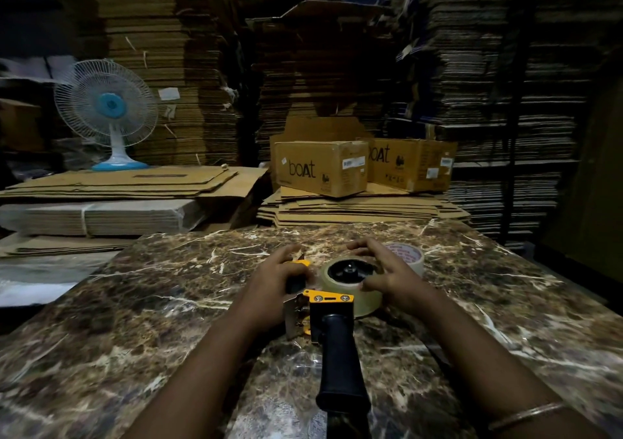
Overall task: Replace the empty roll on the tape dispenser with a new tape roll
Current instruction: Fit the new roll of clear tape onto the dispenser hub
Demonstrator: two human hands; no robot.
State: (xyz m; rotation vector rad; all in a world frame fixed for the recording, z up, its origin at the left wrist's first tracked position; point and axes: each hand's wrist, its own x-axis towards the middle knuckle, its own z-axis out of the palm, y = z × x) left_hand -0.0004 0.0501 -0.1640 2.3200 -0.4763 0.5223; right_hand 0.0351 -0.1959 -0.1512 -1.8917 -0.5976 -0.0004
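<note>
A yellow and black tape dispenser lies on its side on the marble table, its black handle pointing toward me. A clear tape roll sits on its black hub. My left hand grips the dispenser's front end by the yellow blade guard. My right hand rests spread over the roll's far and right side, thumb on its top edge. Behind my right hand stands another roll with a red-printed core, partly hidden.
Flattened cardboard stacks and two "boAt" boxes lie just past the table's far edge. A white and blue table fan stands at the back left. Tall piles of cardboard fill the background.
</note>
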